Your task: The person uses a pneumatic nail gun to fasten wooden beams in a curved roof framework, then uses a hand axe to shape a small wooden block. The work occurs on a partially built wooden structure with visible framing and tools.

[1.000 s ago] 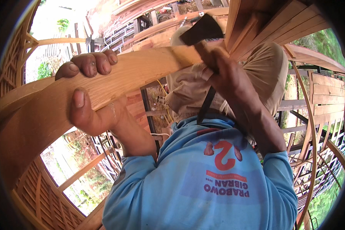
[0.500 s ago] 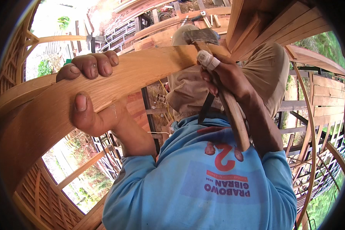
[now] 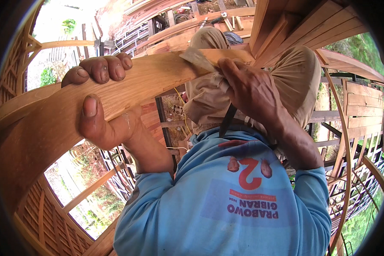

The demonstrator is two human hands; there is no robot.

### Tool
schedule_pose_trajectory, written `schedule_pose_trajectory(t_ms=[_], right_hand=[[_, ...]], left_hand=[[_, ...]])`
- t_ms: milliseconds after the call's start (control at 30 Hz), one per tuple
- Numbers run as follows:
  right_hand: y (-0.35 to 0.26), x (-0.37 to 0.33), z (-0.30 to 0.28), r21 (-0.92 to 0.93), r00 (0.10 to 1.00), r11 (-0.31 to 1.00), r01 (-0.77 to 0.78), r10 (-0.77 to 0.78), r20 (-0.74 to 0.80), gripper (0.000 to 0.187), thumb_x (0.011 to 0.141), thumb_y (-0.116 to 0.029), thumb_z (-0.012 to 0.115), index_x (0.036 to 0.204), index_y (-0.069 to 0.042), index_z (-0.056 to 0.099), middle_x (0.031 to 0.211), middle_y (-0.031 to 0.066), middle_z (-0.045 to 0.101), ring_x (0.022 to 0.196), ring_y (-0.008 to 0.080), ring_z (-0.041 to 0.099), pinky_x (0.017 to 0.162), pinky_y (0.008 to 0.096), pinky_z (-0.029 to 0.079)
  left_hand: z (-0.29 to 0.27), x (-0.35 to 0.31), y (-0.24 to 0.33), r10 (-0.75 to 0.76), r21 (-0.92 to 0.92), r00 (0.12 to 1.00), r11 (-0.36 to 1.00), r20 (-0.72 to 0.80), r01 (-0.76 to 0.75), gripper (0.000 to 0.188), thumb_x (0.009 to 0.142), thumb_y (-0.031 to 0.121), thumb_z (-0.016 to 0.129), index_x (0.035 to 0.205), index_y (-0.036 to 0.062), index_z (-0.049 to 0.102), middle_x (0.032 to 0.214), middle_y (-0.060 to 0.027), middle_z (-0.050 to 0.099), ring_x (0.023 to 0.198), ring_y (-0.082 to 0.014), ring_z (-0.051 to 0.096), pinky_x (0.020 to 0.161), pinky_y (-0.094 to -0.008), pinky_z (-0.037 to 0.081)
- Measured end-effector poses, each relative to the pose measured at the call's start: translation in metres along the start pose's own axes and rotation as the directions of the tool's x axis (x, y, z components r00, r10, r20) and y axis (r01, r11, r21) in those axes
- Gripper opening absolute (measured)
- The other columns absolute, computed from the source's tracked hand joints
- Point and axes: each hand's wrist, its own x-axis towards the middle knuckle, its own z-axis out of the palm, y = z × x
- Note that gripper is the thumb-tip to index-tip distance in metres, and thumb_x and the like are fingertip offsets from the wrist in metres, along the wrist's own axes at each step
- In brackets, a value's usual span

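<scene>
A long curved wooden plank [image 3: 158,79] slants across in front of me, from the lower left toward the upper right. My left hand [image 3: 104,100] clasps its left part, fingers over the far edge and thumb against the near face. A hatchet [image 3: 198,59] has its broad metal blade at the plank's right part; whether it touches the wood I cannot tell. My right hand [image 3: 249,87] is closed round the hatchet just below its head, and hides most of the wooden handle. A dark pointed object [image 3: 228,120] hangs at my waist.
My bent legs [image 3: 301,77] in tan trousers are beyond the plank. Upright boards [image 3: 311,27] rise at the upper right, and a timber frame [image 3: 365,106] runs down the right side. Several wood pieces and tools [image 3: 228,21] lie at the far side. Wooden latticework [image 3: 51,213] stands lower left.
The hatchet has swung left and down, its blade going from beyond the plank's far edge to over the plank. My right wrist has turned with it; the left hand keeps its hold.
</scene>
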Motion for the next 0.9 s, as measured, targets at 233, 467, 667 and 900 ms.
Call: schedule_pose_trajectory(t_ms=[233, 467, 667, 900], right_hand=[[0.004, 0.004, 0.001, 0.19, 0.975, 0.979, 0.073, -0.03, -0.22, 0.043, 0.089, -0.008, 0.064, 0.13, -0.01, 0.055, 0.092, 0.0164, 0.07, 0.084, 0.0386, 0.069, 0.067, 0.0496, 0.052], [0.005, 0.001, 0.006, 0.283, 0.98, 0.958, 0.047, 0.011, -0.199, 0.043, 0.09, -0.009, 0.062, 0.132, -0.009, 0.056, 0.103, 0.0206, 0.071, 0.089, 0.0426, 0.068, 0.071, 0.0494, 0.054], [0.008, 0.0, 0.015, 0.188, 0.995, 0.982, -0.003, 0.022, -0.102, 0.04, 0.093, -0.019, 0.063, 0.131, -0.006, 0.056, 0.102, 0.0237, 0.07, 0.088, 0.0449, 0.067, 0.072, 0.0522, 0.053], [0.006, 0.011, 0.0, 0.746, 0.907, 0.542, -0.387, 0.372, 0.2, 0.036, 0.098, -0.035, 0.065, 0.105, 0.001, 0.06, 0.077, 0.0107, 0.065, 0.063, 0.0278, 0.066, 0.057, 0.04, 0.052]], left_hand=[[0.0, 0.0, 0.002, 0.003, 0.013, 1.0, 1.0, 0.017, -0.003, 0.044, 0.089, 0.03, 0.054, 0.128, 0.0114, 0.061, 0.104, -0.0066, 0.058, 0.1, -0.0241, 0.056, 0.097, -0.0492, 0.039], [0.0, -0.003, 0.003, -0.007, -0.006, 1.0, 1.0, 0.01, 0.007, 0.044, 0.088, 0.029, 0.055, 0.128, 0.0109, 0.06, 0.105, -0.0072, 0.057, 0.1, -0.0243, 0.055, 0.096, -0.0485, 0.038], [-0.001, -0.002, 0.0, 0.027, -0.015, 1.0, 1.0, -0.015, -0.027, 0.042, 0.088, 0.026, 0.06, 0.126, 0.0093, 0.052, 0.104, -0.0112, 0.054, 0.095, -0.0253, 0.054, 0.091, -0.0496, 0.043], [0.001, -0.002, 0.006, 0.011, 0.06, 0.998, 0.998, 0.065, -0.015, 0.047, 0.085, 0.031, 0.057, 0.127, 0.0119, 0.059, 0.103, -0.0074, 0.053, 0.099, -0.0241, 0.052, 0.094, -0.0475, 0.037]])
